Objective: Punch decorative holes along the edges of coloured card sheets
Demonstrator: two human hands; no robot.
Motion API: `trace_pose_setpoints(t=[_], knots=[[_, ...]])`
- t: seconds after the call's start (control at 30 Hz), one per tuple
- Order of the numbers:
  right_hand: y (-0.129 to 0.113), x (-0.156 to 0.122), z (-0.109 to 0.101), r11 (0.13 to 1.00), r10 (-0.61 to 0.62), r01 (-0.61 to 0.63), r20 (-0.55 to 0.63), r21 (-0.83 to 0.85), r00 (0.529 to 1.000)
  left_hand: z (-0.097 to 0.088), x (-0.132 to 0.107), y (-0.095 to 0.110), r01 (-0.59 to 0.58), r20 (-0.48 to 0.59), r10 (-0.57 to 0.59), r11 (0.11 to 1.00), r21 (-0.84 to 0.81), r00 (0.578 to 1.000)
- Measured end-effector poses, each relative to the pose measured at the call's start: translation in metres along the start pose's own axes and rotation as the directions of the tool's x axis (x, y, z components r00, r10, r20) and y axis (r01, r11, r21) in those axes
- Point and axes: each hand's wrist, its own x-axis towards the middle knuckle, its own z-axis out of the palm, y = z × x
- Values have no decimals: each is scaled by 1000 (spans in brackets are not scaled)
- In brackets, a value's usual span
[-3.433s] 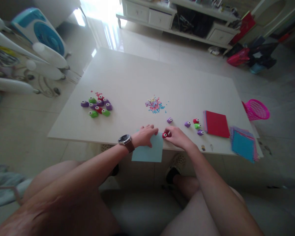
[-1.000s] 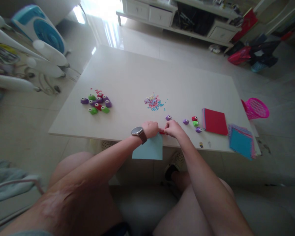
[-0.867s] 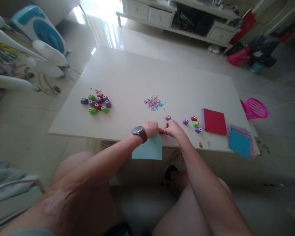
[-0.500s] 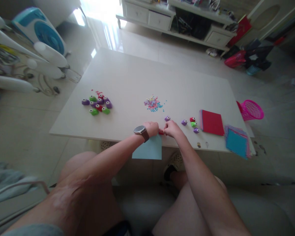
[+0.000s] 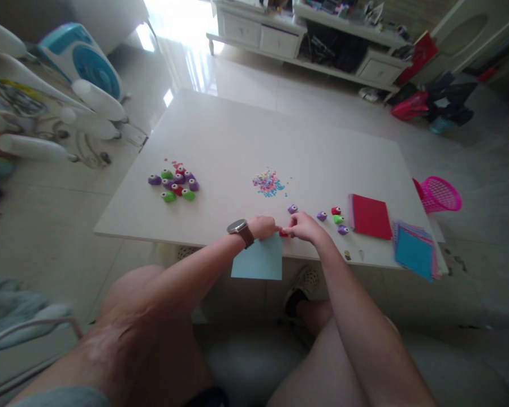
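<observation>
My left hand, with a watch on its wrist, lies at the table's front edge over the far side of a light blue paper sheet. Its index finger reaches to a small red piece; the other fingers are curled, and what is under them is hidden. From the other side my right hand pinches at this red piece with thumb and index finger. Just beyond the right hand sits a purple piece with a round eye. To its right is another purple eyed piece.
Small coloured bits are heaped mid-table. Several eyed purple, green and red pieces cluster at left. On the right lie a red paper stack, a blue-topped stack and two small items. A pink basket stands beyond the table.
The view has shifted slightly, so the table appears a little lower and further right. My hands have moved slightly apart, and more of the red piece shows between them.
</observation>
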Motion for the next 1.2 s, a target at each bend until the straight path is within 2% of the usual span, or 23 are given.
trace_pose_setpoints(t=[0.13,0.23,0.4,0.7,0.8,0.9,1.03,1.1,1.2], knots=[[3,-8,-10,996,-71,67,-68,-55,995,-6,-9,-4,-2,101,0,1000,17,995],[3,-12,-7,981,-153,137,-113,-137,982,-4,-14,-8,-17,75,15,1000,24,997],[2,-14,4,946,-236,211,-74,-248,969,7,-13,-16,-46,17,45,997,55,999],[19,-18,-9,889,-187,92,-171,-449,968,14,-11,-23,-18,-60,25,992,122,998],[17,-22,-8,896,-225,147,-143,-419,964,11,-13,-23,9,-62,0,991,137,998],[9,-26,-5,915,-267,239,-44,-325,963,9,-14,-22,20,-52,-13,990,141,999],[1,-26,-1,922,-238,231,17,-311,971,8,-14,-22,16,-46,-10,990,138,999],[1,-23,1,924,-251,238,-4,-299,968,9,-14,-23,14,-50,-8,991,135,999],[2,-17,3,922,-331,289,-136,-257,934,9,-14,-24,12,-62,-4,992,129,998]])
